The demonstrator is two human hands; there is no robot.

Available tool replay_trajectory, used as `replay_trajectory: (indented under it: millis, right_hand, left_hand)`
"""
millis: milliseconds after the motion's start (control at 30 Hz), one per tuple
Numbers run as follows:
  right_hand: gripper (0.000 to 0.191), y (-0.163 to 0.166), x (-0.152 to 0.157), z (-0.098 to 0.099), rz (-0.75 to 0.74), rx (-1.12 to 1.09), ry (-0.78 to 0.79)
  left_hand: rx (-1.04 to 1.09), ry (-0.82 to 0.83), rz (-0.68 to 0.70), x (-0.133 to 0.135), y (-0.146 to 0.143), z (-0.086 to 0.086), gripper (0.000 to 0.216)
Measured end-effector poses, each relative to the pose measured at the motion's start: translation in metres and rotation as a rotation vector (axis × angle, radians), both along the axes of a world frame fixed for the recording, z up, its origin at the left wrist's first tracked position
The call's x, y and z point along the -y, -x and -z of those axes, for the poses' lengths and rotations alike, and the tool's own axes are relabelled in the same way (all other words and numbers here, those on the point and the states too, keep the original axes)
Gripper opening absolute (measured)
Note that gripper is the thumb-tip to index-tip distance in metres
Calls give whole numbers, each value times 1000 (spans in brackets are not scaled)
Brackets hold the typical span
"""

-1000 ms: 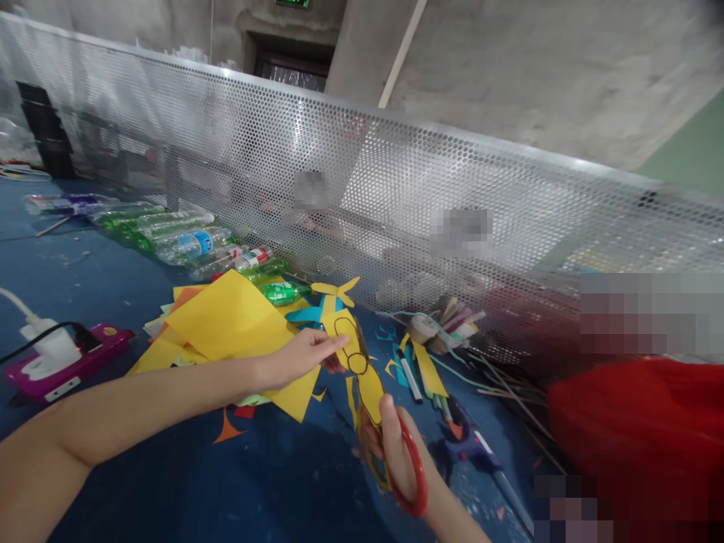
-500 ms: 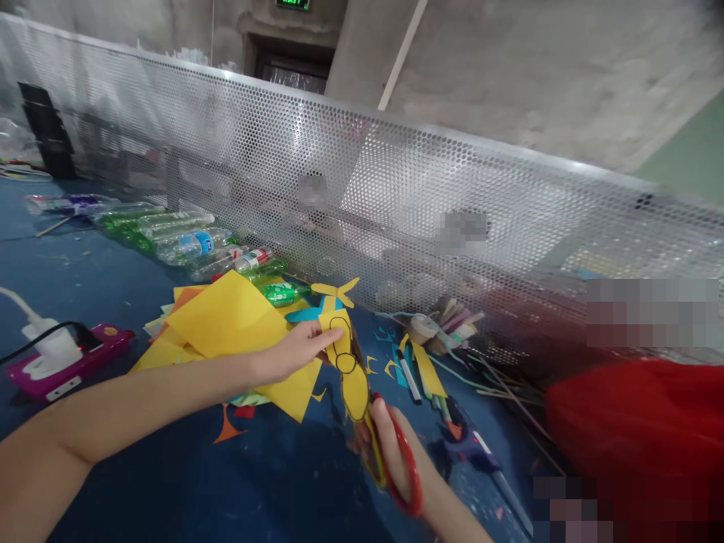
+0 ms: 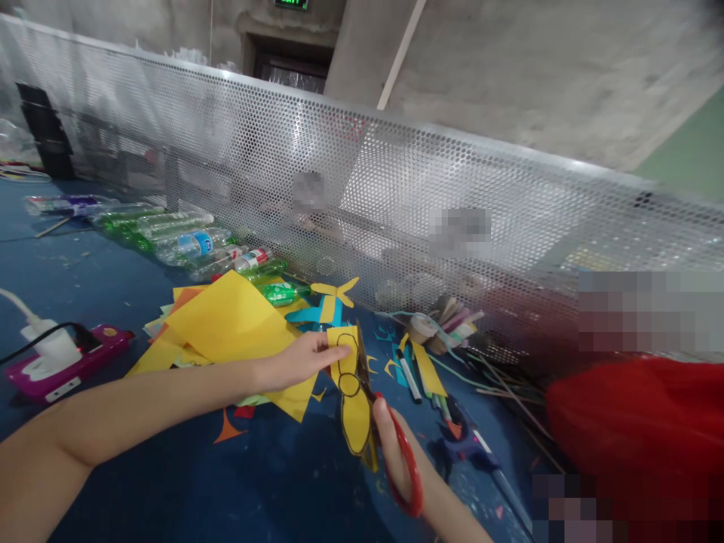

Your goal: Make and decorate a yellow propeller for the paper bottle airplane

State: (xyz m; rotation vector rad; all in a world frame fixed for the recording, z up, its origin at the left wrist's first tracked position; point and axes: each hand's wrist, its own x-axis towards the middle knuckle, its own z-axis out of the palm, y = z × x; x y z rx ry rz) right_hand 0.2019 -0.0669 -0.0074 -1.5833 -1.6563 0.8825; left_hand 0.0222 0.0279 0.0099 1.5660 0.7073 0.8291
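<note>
Between the thumb and fingers of my left hand (image 3: 308, 353) is a strip of yellow paper (image 3: 356, 417) with rounded shapes drawn on it in dark line. My right hand (image 3: 391, 437) grips a pair of red-handled scissors (image 3: 415, 475). Their blades lie along the right edge of the strip, beside the drawn outline. Just beyond my left hand stands a blue and yellow paper piece (image 3: 331, 309) with a yellow propeller-like top. A stack of yellow paper sheets (image 3: 226, 324) lies under and behind my left forearm.
Several plastic bottles (image 3: 195, 243) lie along the perforated metal screen (image 3: 271, 128). A purple power strip (image 3: 102, 339) is at the left. To the right are a glue gun (image 3: 469, 441), a marker (image 3: 410, 381) and paper scraps. A person in red (image 3: 633, 422) is at far right.
My left hand and the yellow strip have shifted slightly down and right. A narrow trimmed piece that hung below the scissors now shows less.
</note>
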Motion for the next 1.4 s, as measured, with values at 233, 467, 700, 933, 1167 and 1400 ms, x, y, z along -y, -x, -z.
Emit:
replay_trajectory:
  millis: [233, 467, 700, 933, 1167, 1400]
  right_hand:
    - [61, 0, 1, 1, 52, -7, -7]
    - [63, 1, 0, 0, 14, -34, 31]
    - [67, 4, -2, 1, -35, -39, 30]
    - [66, 7, -2, -5, -41, -44, 33]
    - [67, 9, -1, -4, -26, -78, 59]
    - [71, 13, 1, -10, 88, -54, 115]
  left_hand:
    - [-28, -9, 20, 1, -1, -2, 34]
    - [-30, -29, 15, 2, 0, -2, 35]
    - [-39, -18, 2, 2, 1, -4, 37]
    - [-22, 3, -2, 2, 2, -5, 37]
    - [-16, 21, -14, 2, 1, -5, 37]
    - [-24, 22, -32, 2, 1, -6, 38]
